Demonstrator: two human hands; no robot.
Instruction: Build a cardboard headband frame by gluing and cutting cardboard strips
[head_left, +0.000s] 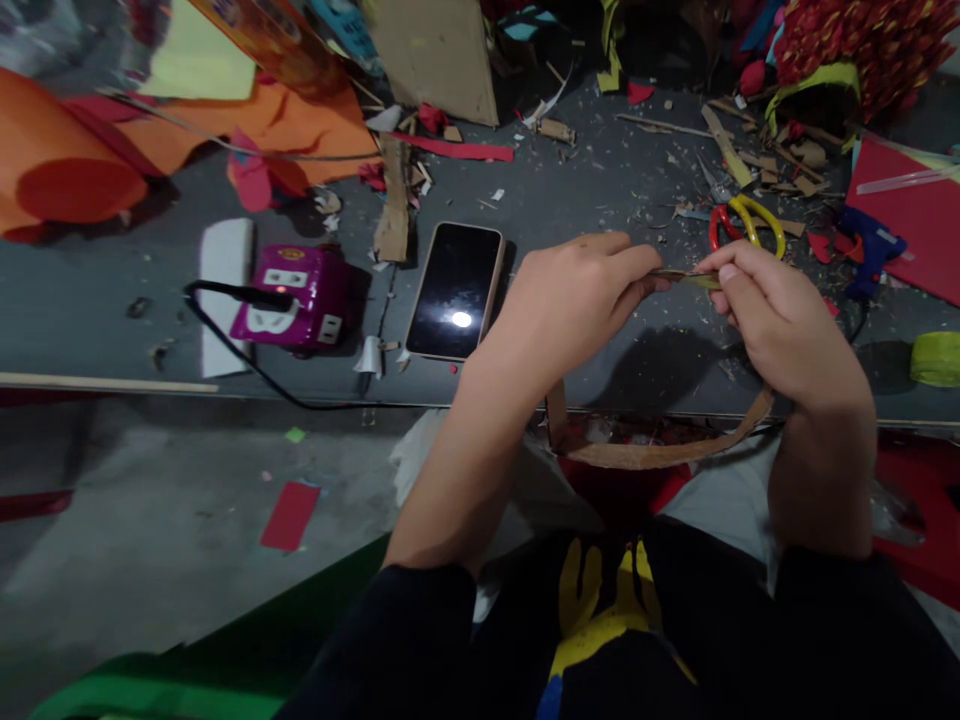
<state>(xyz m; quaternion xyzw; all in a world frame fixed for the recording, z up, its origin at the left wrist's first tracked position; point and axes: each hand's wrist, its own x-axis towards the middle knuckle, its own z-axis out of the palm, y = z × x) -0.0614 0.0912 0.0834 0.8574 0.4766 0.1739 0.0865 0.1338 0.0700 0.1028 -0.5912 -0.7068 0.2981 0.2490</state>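
Both hands are raised over the grey table, fingertips close together. My left hand [581,295] pinches one end of a thin brown cardboard strip [682,276]. The fingers of my right hand [776,315] are closed on its other end. A longer bent cardboard band [652,455] hangs below the hands at the table's front edge; whether it joins the thin strip is hidden by my hands and wrists. Just behind my right hand lie scissors [757,222] with red and yellow handles. To the left of my left hand is a phone [456,290] with a dark screen.
A purple power socket [296,295] with a black cable stands at left, near an orange cone-like roll [71,165]. A blue glue gun [874,250] and green tape roll [936,358] lie at right. Cardboard scraps [394,200] and paper bits litter the table.
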